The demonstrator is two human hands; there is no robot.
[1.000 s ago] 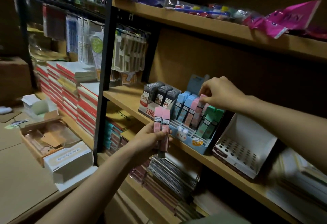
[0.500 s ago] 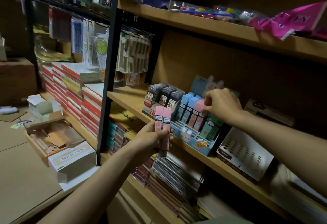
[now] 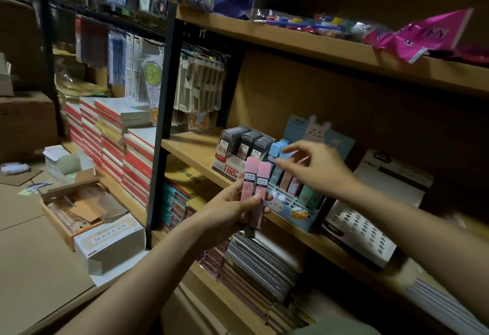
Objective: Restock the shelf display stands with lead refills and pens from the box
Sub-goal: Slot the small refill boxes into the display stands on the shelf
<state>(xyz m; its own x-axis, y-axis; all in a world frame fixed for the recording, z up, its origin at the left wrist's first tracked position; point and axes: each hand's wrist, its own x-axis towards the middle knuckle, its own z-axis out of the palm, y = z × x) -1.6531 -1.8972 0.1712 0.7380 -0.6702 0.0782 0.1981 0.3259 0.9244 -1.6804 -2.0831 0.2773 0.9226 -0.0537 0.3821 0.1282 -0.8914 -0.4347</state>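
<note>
Left hand grips two pink refill cases upright at centre frame; right hand, fingers loosely spread and empty, hovers just right of them, nearer the blue display stand.

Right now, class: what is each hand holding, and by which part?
The left hand grips two pink lead refill cases around their lower halves. The right hand holds nothing, fingers loosely spread over the display stand.
</note>
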